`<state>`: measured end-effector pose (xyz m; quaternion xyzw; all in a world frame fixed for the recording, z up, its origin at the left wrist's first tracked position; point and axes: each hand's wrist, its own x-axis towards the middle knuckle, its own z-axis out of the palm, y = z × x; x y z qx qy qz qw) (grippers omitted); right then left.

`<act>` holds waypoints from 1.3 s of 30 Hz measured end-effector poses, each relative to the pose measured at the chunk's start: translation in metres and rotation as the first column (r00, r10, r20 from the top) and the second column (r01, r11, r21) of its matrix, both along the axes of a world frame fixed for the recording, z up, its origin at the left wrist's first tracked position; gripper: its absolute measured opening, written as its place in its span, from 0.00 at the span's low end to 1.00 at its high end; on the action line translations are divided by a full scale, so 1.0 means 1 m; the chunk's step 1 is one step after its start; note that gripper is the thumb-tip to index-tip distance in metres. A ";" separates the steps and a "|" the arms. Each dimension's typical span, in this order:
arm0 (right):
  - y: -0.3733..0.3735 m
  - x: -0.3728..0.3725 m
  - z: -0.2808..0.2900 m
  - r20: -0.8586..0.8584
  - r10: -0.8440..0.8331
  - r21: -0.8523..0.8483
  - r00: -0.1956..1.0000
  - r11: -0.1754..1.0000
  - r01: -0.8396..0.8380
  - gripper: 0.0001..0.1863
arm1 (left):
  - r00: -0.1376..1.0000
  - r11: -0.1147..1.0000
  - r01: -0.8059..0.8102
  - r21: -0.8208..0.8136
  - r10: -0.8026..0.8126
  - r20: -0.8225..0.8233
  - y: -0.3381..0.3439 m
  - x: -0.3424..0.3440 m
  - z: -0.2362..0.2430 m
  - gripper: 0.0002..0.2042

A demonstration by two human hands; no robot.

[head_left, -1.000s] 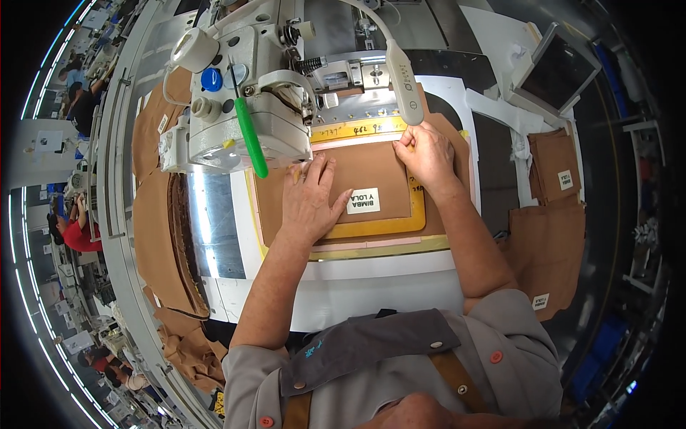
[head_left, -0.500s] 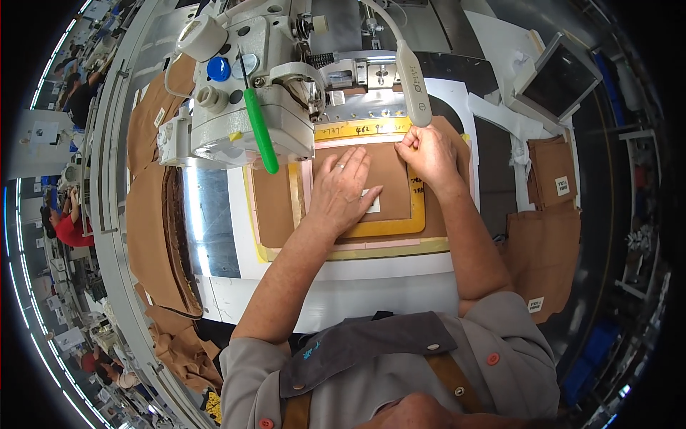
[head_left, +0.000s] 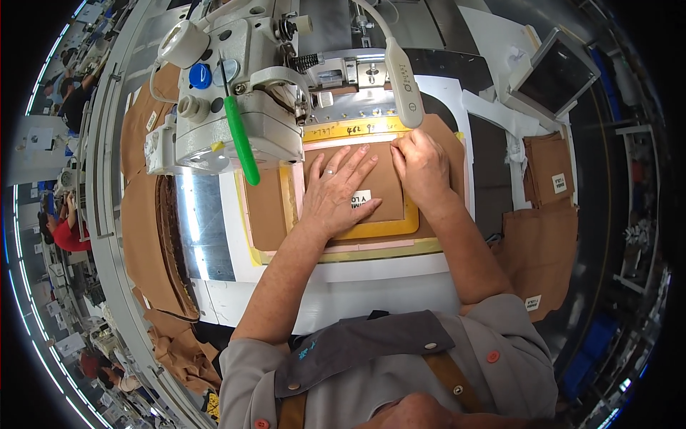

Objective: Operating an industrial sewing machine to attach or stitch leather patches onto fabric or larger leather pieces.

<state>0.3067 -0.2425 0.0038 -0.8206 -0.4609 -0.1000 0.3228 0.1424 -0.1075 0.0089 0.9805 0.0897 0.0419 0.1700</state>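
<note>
A brown fabric panel (head_left: 386, 200) with a white label (head_left: 361, 197) lies inside a yellow template frame (head_left: 386, 227) on the work bed. My left hand (head_left: 337, 191) rests flat on the panel, fingers spread, partly over the label. At the panel's upper right corner, my right hand (head_left: 423, 171) has thumb and index finger pinched on the fabric edge, just below a white wand-shaped control (head_left: 410, 96). A white sewing machine head (head_left: 236, 129) with a green-handled tool (head_left: 241, 139) on it stands to the upper left.
Stacks of brown pieces lie on the left (head_left: 146, 250) and right (head_left: 536, 257). A tilted screen (head_left: 556, 71) stands at the upper right beside white scraps (head_left: 493, 114). Beyond the metal rail (head_left: 107, 164) at left, other people (head_left: 68, 232) sit at work.
My left hand has moved right and up the panel, and its fingers have spread wider since half a second ago. My right hand stays pinched at the corner, slightly lower.
</note>
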 end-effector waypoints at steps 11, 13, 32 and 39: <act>-0.014 -0.045 0.014 0.196 0.105 -0.303 0.975 0.952 -0.041 0.28 | 0.999 0.999 -0.032 0.019 0.032 0.017 -0.005 0.002 -0.004 0.38; -0.012 -0.041 0.011 0.194 0.112 -0.343 0.975 0.938 -0.039 0.29 | 0.999 0.999 -0.030 0.011 0.030 0.012 -0.005 0.002 -0.001 0.38; 0.036 -0.064 0.014 0.051 0.161 -0.444 0.986 0.888 -0.122 0.29 | 0.961 0.939 -0.262 0.221 0.231 0.154 0.029 -0.044 0.001 0.29; 0.048 -0.075 0.012 0.068 0.162 -0.536 0.984 0.838 -0.101 0.30 | 0.973 0.925 -0.230 0.301 0.222 0.062 0.034 -0.051 0.008 0.29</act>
